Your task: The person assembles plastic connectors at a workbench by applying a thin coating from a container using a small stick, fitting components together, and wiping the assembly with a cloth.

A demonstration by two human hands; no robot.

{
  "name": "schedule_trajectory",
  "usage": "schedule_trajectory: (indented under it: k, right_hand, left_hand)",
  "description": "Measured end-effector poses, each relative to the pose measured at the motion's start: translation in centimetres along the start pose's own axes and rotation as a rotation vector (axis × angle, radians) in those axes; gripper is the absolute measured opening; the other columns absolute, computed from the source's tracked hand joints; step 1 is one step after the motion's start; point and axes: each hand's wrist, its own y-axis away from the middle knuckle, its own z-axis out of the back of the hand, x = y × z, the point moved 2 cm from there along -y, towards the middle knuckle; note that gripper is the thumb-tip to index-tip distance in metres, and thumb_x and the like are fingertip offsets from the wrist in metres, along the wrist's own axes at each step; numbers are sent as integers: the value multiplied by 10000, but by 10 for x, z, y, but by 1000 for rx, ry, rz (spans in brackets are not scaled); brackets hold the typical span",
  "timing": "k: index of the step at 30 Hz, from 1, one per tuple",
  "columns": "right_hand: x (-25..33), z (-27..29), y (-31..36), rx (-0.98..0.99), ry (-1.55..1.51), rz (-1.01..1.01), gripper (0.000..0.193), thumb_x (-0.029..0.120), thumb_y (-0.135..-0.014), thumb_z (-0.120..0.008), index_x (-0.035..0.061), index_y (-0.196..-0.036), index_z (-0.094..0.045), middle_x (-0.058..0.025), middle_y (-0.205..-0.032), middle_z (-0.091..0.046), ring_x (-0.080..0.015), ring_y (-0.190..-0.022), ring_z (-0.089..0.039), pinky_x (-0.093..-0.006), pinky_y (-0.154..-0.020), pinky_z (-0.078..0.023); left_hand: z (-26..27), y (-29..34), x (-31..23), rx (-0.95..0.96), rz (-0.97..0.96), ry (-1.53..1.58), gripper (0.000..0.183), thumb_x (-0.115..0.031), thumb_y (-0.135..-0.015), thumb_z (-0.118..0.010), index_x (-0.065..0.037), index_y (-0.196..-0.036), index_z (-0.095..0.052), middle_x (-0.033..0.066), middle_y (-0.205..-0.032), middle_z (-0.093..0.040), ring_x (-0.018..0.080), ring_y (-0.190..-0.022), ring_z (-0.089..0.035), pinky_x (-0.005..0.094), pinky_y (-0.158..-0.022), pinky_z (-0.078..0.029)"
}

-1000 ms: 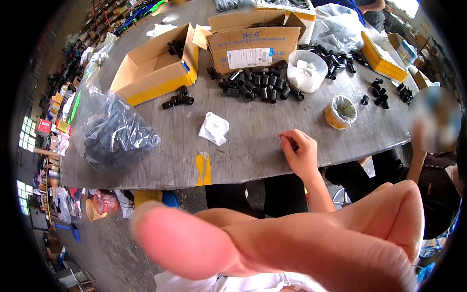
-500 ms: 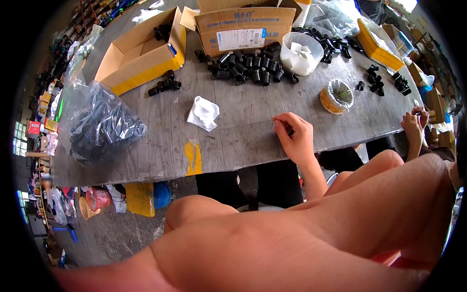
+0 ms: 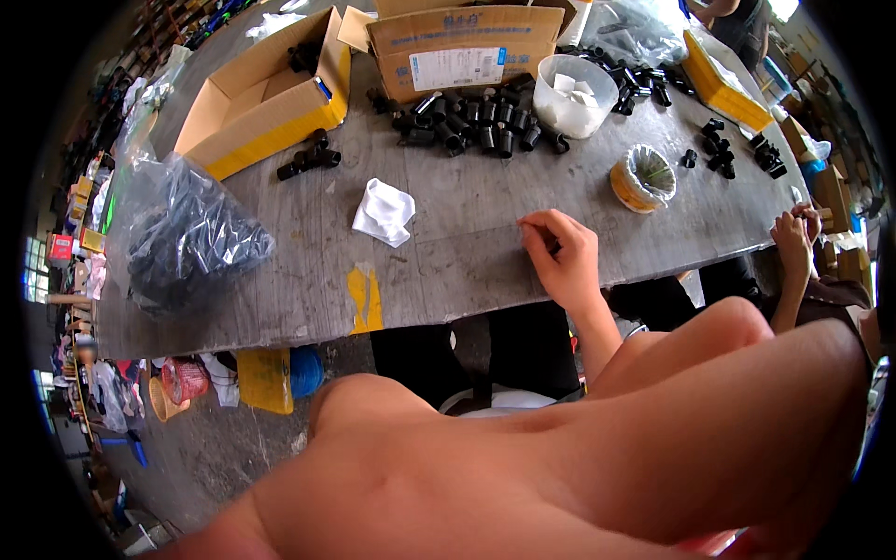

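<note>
My right hand [image 3: 565,257] rests on the grey table [image 3: 448,266] near its front edge, its fingers curled in toward the thumb. A dark gap shows inside the curl; whether anything is held there I cannot make out. To the left of that hand, a crumpled white cloth [image 3: 384,213] lies apart from it. Beyond it to the right stands a small tub lined with clear plastic [image 3: 644,179]. My left hand is out of view; bare skin of an arm [image 3: 448,476] fills the lower part of the picture.
Black pipe fittings [image 3: 485,121] lie heaped before a cardboard box [image 3: 457,51], beside a clear tub with white pieces [image 3: 576,96]. An open carton [image 3: 266,93] and a plastic bag of dark parts [image 3: 191,243] stand left. Another person's hands [image 3: 795,231] are at the right edge.
The whole view has shifted slightly, so the table's things appear a little further left and up. My right hand keeps its place and its curled shape.
</note>
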Motion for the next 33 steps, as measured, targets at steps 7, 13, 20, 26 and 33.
schedule_trajectory:
  k: [7,13,20,26,33]
  right_hand:
    - [-4,0,0,-7,-2,4,68,49,-829,-628,21,-890,-638,-112,-804,-644,-218,-655,-626,-281,-586,-484]
    - [-4,-3,0,-15,-11,11,56,18,-838,-613,8,-888,-637,-74,-740,-615,-130,-622,-584,-239,-560,-446]
    - [-1,-6,-1,-3,-35,-11,70,63,-832,-630,27,-891,-643,-109,-806,-643,-215,-629,-605,-292,-585,-478]
    - [-1,-6,0,-27,58,5,76,63,-805,-640,37,-876,-650,-120,-815,-655,-303,-727,-635,-331,-649,-509]
    - [-3,-1,-1,-16,23,125,77,-13,-838,-595,-2,-905,-632,-48,-743,-593,-87,-622,-549,-213,-563,-432]
  left_hand:
    - [-6,-4,-2,23,15,-21,535,-490,-851,-514,-7,-1081,-534,39,-942,-494,169,-860,-439,312,-848,-341]
    - [-8,-6,-8,38,0,-78,526,-454,-856,-548,3,-1114,-528,42,-964,-502,171,-883,-449,315,-871,-347]
    - [-16,-2,-49,92,-180,-461,522,-412,-861,-587,16,-1153,-520,46,-989,-511,173,-910,-462,320,-897,-355]
    - [70,16,-123,-526,-644,-1547,416,-243,-879,-626,38,-1176,-546,61,-1085,-538,164,-959,-492,307,-883,-387]
    - [161,55,-154,-1199,-379,-2665,430,-239,-783,-732,-127,-1184,-625,69,-1133,-532,261,-1064,-481,434,-915,-350]
